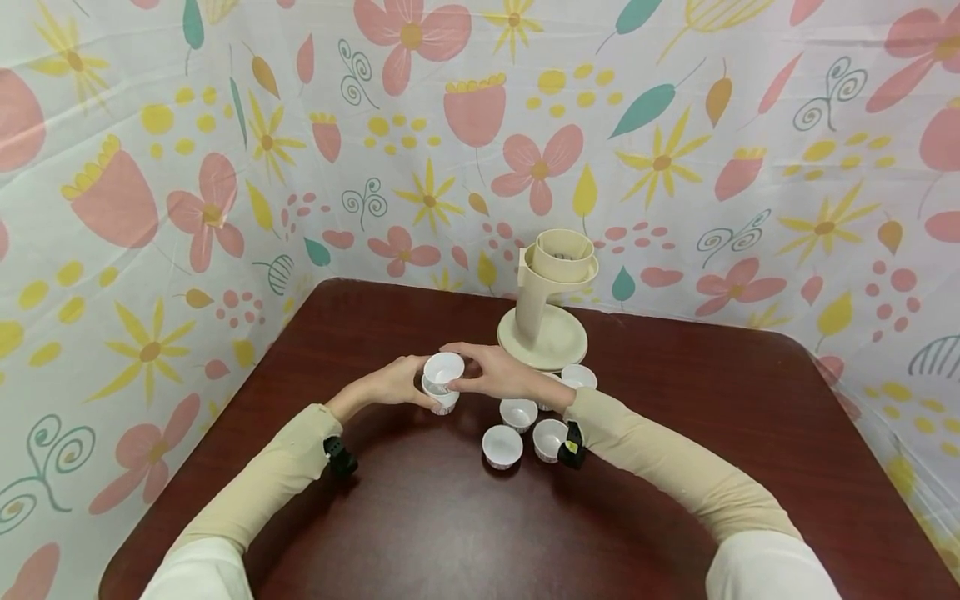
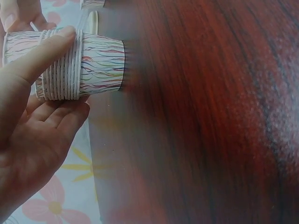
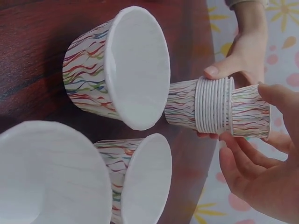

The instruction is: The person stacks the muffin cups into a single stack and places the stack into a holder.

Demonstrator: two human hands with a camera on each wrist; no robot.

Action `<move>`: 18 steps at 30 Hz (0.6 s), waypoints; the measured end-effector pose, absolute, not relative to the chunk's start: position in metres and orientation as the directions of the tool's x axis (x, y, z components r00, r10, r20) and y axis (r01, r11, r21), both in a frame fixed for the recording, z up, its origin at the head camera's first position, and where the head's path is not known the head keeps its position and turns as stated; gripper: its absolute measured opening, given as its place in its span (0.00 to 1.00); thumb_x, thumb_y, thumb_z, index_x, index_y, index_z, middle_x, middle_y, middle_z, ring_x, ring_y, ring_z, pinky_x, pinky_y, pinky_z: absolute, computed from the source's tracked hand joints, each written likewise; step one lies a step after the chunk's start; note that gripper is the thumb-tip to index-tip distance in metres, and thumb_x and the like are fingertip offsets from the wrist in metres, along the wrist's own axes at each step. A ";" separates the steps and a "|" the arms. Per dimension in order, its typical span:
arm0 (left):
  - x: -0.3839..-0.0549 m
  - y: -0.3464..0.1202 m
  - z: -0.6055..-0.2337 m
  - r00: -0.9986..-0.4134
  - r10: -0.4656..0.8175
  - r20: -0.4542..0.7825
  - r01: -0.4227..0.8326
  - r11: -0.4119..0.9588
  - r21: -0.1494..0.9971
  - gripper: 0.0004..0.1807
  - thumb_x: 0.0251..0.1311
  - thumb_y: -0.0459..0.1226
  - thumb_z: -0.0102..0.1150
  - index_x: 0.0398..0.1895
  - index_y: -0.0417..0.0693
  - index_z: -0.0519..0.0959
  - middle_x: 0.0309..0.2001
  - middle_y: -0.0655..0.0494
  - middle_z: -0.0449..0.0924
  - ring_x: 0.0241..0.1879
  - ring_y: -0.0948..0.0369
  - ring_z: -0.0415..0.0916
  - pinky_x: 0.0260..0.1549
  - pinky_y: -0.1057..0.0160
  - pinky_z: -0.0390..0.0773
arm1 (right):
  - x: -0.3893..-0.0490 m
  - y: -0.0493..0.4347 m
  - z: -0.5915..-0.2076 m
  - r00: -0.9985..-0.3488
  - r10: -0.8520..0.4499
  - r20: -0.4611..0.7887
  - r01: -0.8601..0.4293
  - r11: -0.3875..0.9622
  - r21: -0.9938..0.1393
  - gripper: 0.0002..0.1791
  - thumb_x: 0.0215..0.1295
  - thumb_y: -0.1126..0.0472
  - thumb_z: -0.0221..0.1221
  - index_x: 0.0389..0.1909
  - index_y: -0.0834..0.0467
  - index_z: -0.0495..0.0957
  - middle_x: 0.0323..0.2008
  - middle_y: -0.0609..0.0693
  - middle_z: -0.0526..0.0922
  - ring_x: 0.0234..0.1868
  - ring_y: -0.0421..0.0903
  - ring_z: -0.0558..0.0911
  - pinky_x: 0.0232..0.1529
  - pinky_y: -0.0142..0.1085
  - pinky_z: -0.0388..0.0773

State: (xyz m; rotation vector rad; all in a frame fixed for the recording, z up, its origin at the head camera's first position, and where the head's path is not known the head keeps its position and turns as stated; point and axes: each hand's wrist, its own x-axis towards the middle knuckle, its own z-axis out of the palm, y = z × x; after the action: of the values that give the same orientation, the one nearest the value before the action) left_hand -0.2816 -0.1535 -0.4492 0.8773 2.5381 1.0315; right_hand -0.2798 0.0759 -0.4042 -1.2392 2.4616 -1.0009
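Gripping the stack of cups [image 3: 212, 105], left of the loose cups [image 1: 502, 447] on the dark table [image 1: 390, 517], the left hand [image 1: 393, 382] curls thumb and fingers round it — and the right hand [image 1: 497, 372] pinches a single cup [image 1: 444, 369] at the stack's mouth!

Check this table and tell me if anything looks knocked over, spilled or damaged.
Nothing stands out. The loose cups stand upright, no spill shows on the table, and the stack in the left hand shows no visible dents. The right arm partly hides some cups.
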 end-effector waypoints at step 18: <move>-0.282 -0.154 -0.448 -0.789 0.614 -0.022 0.431 0.578 0.692 0.33 0.46 0.42 0.76 0.56 0.43 0.74 0.48 0.53 0.81 0.46 0.60 0.77 0.46 0.61 0.75 | -0.282 0.068 -0.406 -0.612 -0.788 0.067 -0.674 0.475 -0.566 0.29 0.60 0.57 0.66 0.61 0.59 0.72 0.44 0.52 0.83 0.34 0.37 0.80 0.41 0.34 0.78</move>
State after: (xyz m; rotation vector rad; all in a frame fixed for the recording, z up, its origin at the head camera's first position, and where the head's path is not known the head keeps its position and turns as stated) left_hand -0.2822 -0.1541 -0.4482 0.8641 2.5516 1.0155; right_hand -0.2815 0.0679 -0.4060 -1.2660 2.5184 -0.8288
